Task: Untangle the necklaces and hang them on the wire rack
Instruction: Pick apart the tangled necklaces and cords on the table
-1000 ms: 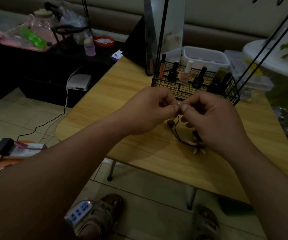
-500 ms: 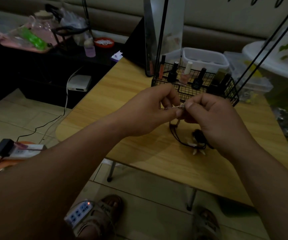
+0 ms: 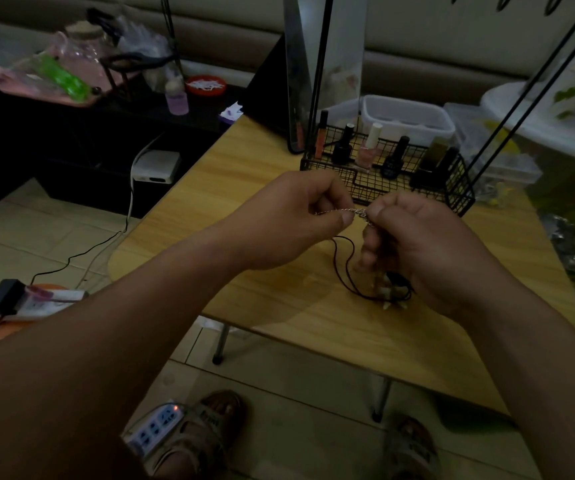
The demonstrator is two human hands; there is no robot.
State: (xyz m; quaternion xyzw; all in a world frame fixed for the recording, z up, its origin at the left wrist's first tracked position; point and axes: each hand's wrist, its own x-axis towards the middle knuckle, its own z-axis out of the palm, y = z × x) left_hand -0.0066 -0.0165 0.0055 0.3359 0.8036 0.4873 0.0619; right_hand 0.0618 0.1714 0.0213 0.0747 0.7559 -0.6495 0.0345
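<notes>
My left hand (image 3: 293,220) and my right hand (image 3: 421,247) meet above the wooden table (image 3: 244,188), both pinching a thin silver chain (image 3: 346,212) stretched between their fingertips. Below them a black cord necklace (image 3: 344,268) loops down to the tabletop, with pale tooth-shaped pendants (image 3: 388,299) lying under my right palm. How the chain and cord are tangled is hidden by my fingers. The black wire rack (image 3: 383,178) stands just behind my hands, its thin uprights (image 3: 317,74) rising out of view.
The rack's basket holds several nail polish bottles (image 3: 369,147). A white plastic tub (image 3: 407,116) and a mirror (image 3: 296,74) stand behind it. Power strips (image 3: 156,427) and cables lie on the tiled floor at left, near my sandalled feet (image 3: 209,427).
My hands have drawn slightly apart, so a short length of silver chain now shows taut between them. The cord loop hangs a little longer below.
</notes>
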